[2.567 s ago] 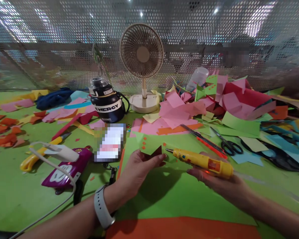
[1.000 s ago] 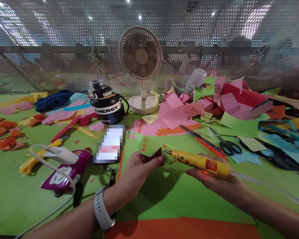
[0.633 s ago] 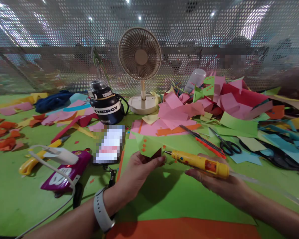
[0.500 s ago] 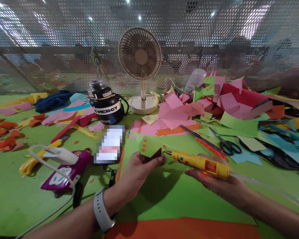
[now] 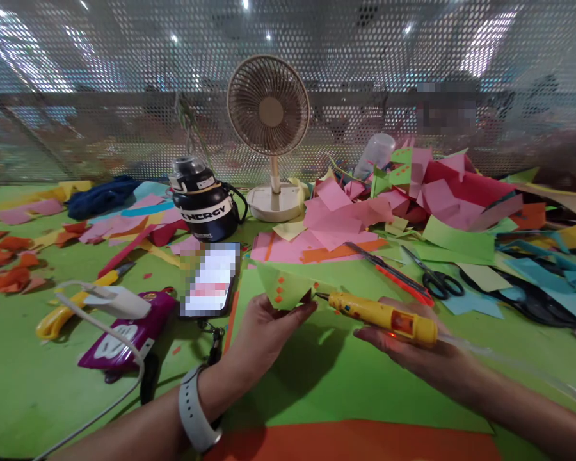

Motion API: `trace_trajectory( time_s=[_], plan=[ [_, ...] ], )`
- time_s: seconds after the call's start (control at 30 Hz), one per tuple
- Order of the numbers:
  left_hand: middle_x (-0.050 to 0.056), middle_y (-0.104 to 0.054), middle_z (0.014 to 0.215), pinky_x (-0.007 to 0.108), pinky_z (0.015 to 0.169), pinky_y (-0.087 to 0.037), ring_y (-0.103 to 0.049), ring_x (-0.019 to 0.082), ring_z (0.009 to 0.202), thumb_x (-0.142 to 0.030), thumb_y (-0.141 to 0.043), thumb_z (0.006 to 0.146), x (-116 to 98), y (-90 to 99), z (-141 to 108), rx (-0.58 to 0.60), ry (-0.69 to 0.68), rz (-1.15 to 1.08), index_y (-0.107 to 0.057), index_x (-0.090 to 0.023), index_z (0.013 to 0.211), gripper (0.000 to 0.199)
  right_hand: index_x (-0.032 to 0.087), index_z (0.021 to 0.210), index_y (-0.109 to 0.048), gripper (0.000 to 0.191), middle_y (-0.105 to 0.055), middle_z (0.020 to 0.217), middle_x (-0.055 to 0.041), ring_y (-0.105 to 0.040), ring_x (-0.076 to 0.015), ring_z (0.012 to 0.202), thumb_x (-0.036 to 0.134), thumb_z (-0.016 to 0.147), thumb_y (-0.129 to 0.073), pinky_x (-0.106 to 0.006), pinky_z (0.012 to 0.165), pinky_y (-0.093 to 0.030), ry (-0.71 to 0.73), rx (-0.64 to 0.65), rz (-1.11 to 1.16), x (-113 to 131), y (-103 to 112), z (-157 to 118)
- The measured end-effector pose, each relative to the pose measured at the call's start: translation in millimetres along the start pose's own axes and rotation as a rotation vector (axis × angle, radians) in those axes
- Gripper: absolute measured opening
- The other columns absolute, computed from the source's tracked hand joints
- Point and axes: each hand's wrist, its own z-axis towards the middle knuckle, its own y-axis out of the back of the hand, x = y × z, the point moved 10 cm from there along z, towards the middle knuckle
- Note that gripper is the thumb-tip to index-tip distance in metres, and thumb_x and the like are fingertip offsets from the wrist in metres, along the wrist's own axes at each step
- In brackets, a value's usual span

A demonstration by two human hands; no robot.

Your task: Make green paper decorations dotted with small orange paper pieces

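My left hand pinches a folded piece of light green paper marked with small orange diamonds. In my right hand is a yellow glue gun, with a clear glue stick trailing from its back end. A small red light glows on the gun's underside. Its dark nozzle points left and lies close to the paper's right part, by an orange diamond; whether it touches I cannot tell. Beneath both hands lie green paper sheets, over an orange sheet.
A fan and a dark bottle stand at the back. Left are a phone, purple power bank with white cable, and yellow tool. Right lie a red cutter, scissors and heaped paper scraps.
The green paper has tilted slightly in my left hand, and its fold looks less open. The glue gun has shifted slightly left. Both hands keep their holds.
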Motion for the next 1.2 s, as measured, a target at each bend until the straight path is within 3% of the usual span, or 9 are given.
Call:
trace_trajectory(
  time_s=[0.17,0.33,0.53,0.67,0.77,0.87,1.0,1.1,1.2],
  plan=[
    [0.0,-0.076,0.091,0.028,0.079,-0.052,-0.067,0.018,0.084,-0.017,-0.074,0.07,-8,4.6,0,-0.041,-0.05,0.019,-0.075,-0.025,0.085,0.017,0.025,0.069,-0.052,0.029,-0.051,0.057,0.0033,-0.048,-0.013,0.045,0.049,0.086,-0.053,-0.025,0.039,-0.038,0.064,0.072,-0.125,15,0,5],
    [0.002,-0.075,0.086,0.025,0.075,-0.051,-0.066,0.015,0.077,-0.022,-0.079,0.067,14,17.5,5,-0.117,0.141,-0.136,-0.075,-0.02,0.084,0.017,0.022,0.084,-0.052,0.019,-0.057,0.072,-0.0015,-0.055,-0.0161,0.061,0.04,0.088,-0.053,-0.027,0.053,-0.041,0.273,-0.02,-0.464,31,38,7],
    [0.001,-0.073,0.08,0.02,0.072,-0.051,-0.063,0.011,0.074,-0.021,-0.083,0.061,23,20.5,7,-0.158,0.231,-0.283,-0.075,-0.017,0.076,0.017,0.02,0.089,-0.059,0.019,-0.065,0.085,-0.007,-0.062,-0.0214,0.07,0.028,0.071,-0.058,-0.03,0.06,-0.046,0.104,0.0,-0.737,-35,103,6],
    [0.002,-0.073,0.08,0.021,0.073,-0.051,-0.064,0.012,0.076,-0.019,-0.084,0.059,20,20.1,8,-0.18,0.232,-0.328,-0.074,-0.016,0.073,0.017,0.021,0.088,-0.063,0.027,-0.067,0.087,-0.0077,-0.065,-0.0252,0.076,0.03,0.064,-0.059,-0.036,0.066,-0.052,0.001,0.047,-0.735,-88,127,0],
    [0.002,-0.073,0.078,0.021,0.073,-0.052,-0.064,0.013,0.077,-0.017,-0.083,0.059,21,22.7,9,-0.212,0.237,-0.379,-0.073,-0.015,0.069,0.014,0.021,0.094,-0.066,0.031,-0.068,0.096,-0.0103,-0.066,-0.0284,0.086,0.034,0.066,-0.06,-0.042,0.075,-0.053,-0.003,0.096,-0.69,-101,134,-4],
    [0.001,-0.074,0.078,0.021,0.072,-0.053,-0.065,0.012,0.078,-0.014,-0.082,0.059,23,25.0,11,-0.233,0.24,-0.424,-0.072,-0.017,0.068,0.013,0.021,0.107,-0.066,0.035,-0.066,0.11,-0.0144,-0.063,-0.0302,0.1,0.033,0.076,-0.056,-0.043,0.085,-0.05,-0.01,0.133,-0.721,-89,138,-5],
    [-0.001,-0.073,0.076,0.021,0.07,-0.053,-0.065,0.012,0.075,-0.011,-0.081,0.058,27,27.2,11,-0.26,0.259,-0.459,-0.071,-0.018,0.067,0.015,0.018,0.125,-0.058,0.043,-0.058,0.126,-0.0158,-0.056,-0.0314,0.113,0.034,0.087,-0.047,-0.048,0.096,-0.043,0.071,0.077,-0.75,-34,116,-2],
    [-0.001,-0.073,0.075,0.022,0.069,-0.053,-0.065,0.012,0.074,-0.01,-0.08,0.058,28,27.9,11,-0.27,0.27,-0.461,-0.071,-0.018,0.069,0.016,0.021,0.141,-0.041,0.06,-0.039,0.147,-0.0113,-0.037,-0.031,0.133,0.052,0.09,-0.045,-0.051,0.107,-0.034,0.142,0.196,-0.672,-1,54,0],
    [0.0,-0.073,0.076,0.021,0.069,-0.052,-0.065,0.012,0.074,-0.012,-0.08,0.06,29,27.0,10,-0.254,0.28,-0.432,-0.071,-0.017,0.07,0.015,0.023,0.145,-0.034,0.077,-0.018,0.155,-0.0122,-0.021,-0.0357,0.14,0.068,0.083,-0.044,-0.055,0.109,-0.026,0.21,0.401,-0.638,11,-12,-2]
  ],
)
